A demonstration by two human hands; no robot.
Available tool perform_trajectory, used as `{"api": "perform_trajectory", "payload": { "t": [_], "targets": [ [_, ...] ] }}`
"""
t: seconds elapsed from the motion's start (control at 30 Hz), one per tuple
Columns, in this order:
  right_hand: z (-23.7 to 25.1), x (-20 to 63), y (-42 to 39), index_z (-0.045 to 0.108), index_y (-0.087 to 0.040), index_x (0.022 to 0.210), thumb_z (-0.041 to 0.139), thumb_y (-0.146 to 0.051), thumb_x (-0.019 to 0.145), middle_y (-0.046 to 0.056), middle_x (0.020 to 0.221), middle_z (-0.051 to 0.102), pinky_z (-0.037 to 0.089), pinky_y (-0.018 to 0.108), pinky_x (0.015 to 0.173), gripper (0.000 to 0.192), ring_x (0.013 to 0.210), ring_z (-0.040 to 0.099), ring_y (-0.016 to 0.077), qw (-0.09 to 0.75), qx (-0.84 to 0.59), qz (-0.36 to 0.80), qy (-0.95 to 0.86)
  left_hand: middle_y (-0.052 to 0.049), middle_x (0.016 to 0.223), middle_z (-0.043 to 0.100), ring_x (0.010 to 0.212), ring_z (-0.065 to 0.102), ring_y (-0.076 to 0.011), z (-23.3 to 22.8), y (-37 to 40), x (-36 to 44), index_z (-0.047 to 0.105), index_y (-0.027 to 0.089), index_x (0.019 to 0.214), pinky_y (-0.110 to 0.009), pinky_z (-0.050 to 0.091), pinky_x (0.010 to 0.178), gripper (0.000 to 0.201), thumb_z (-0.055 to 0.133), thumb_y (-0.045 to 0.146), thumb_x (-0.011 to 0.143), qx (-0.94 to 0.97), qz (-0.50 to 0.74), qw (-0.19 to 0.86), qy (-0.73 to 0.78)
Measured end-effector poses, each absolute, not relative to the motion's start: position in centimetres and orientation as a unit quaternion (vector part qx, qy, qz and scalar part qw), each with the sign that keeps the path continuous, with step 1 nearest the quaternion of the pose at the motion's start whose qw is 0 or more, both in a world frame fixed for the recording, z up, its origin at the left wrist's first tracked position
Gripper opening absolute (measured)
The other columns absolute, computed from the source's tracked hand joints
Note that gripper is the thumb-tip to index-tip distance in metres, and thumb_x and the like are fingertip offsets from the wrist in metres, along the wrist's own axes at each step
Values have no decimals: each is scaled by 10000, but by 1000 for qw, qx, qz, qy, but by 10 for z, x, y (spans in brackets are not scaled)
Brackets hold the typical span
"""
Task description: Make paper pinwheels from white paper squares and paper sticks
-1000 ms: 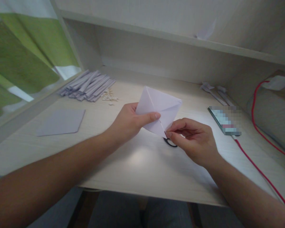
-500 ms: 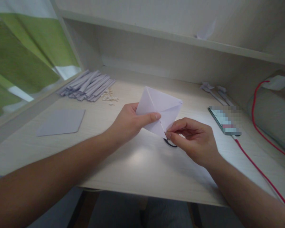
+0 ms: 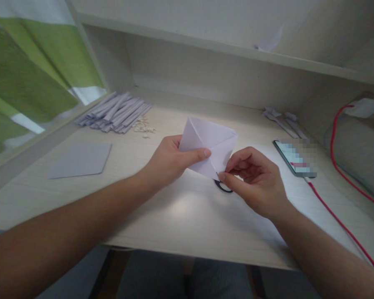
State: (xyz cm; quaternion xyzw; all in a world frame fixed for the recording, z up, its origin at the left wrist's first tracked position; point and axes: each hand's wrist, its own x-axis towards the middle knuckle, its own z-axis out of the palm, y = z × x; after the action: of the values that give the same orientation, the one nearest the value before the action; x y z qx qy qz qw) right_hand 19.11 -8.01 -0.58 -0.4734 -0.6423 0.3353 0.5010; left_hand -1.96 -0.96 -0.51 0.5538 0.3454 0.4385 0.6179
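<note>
A folded white paper (image 3: 210,145) is held up just above the desk (image 3: 187,216), near its middle, tilted with its creased faces toward the camera and its lower point aimed down. The left side of the sheet is gripped by the left hand (image 3: 171,160), the thumb laid flat across the front face and the other fingers tucked behind, so the paper is clamped between them. The bottom corner is pinched by the right hand (image 3: 252,180): thumb and forefinger are pressed together on the tip, while the remaining fingers are curled loosely beside the right edge of the sheet. Just under that pinched corner, a small black ring (image 3: 222,187) is seen lying on the desk, partly covered by the right thumb.

Further out, a flat grey sheet (image 3: 81,160) is laid on the desk to the left, well apart from the hands. Behind it, a pile of rolled paper strips (image 3: 115,112) is stacked near the back wall, with small pale scraps (image 3: 143,126) scattered just beside it. To the right, a phone (image 3: 294,158) is set face up, and a red cable (image 3: 339,222) is run from its near end toward the desk's front edge. A few folded paper pieces (image 3: 282,120) are left behind the phone.
</note>
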Motion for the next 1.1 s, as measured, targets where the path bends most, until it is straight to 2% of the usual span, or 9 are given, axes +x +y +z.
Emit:
{"api": "perform_trajectory", "payload": {
  "t": [0.17,0.27,0.33,0.43,0.5,0.7,0.93,1.0,1.1],
  "targets": [
    [-4,192,-78,619,-260,936,837,-124,805,-25,853,695,534,288,676,289,747,659,149,514,-469,331,-637,-68,889,806,766,716,-208,-5,-8,-20,829,147,921,-311,553,720,310,908,371,722,553,435,609,366],
    [0,204,-71,650,-246,925,811,-201,842,15,898,745,545,326,699,187,783,698,186,472,-496,331,-650,-73,930,816,803,731,-217,-6,-4,-21,829,146,952,-318,566,750,328,908,368,724,540,454,608,364],
    [3,216,-65,693,-233,866,788,-268,864,21,837,738,514,323,649,101,730,679,188,381,-547,311,-677,-75,937,818,809,731,-216,-7,0,-22,830,145,962,-314,565,749,338,914,364,719,531,468,606,362],
    [6,230,-58,764,-236,845,823,-327,821,30,786,740,461,322,602,111,680,648,194,176,-612,247,-730,-75,905,814,775,721,-207,-8,4,-22,831,142,928,-307,560,732,330,926,365,703,520,485,606,356],
    [6,234,-57,800,-242,861,858,-342,781,50,808,766,443,323,584,141,659,645,201,104,-626,213,-743,-78,887,810,749,715,-205,-8,6,-22,828,138,900,-313,561,731,327,933,364,688,511,492,611,353],
    [5,231,-60,836,-250,812,822,-333,818,65,719,761,377,313,520,84,569,619,191,91,-621,219,-747,-95,890,810,751,726,-214,-8,12,-24,818,125,915,-315,567,727,362,935,381,685,500,511,605,350],
    [9,225,-62,764,-233,706,740,-242,795,65,698,728,338,324,526,93,560,584,187,9,-667,174,-724,-137,998,814,831,761,-252,-1,14,-25,777,107,987,-359,613,772,444,951,341,652,443,534,647,316],
    [9,227,-62,760,-226,733,714,-245,818,64,715,733,349,323,540,98,582,595,192,26,-667,178,-723,-141,1027,812,868,767,-258,2,14,-27,773,107,1013,-351,617,769,447,944,323,661,435,539,656,300],
    [4,234,-57,776,-211,853,685,-288,884,65,774,762,400,308,564,123,643,638,198,94,-650,259,-708,-123,1032,812,881,768,-253,7,17,-32,770,123,1035,-344,624,770,419,927,297,688,436,552,654,280]
  ]
}}
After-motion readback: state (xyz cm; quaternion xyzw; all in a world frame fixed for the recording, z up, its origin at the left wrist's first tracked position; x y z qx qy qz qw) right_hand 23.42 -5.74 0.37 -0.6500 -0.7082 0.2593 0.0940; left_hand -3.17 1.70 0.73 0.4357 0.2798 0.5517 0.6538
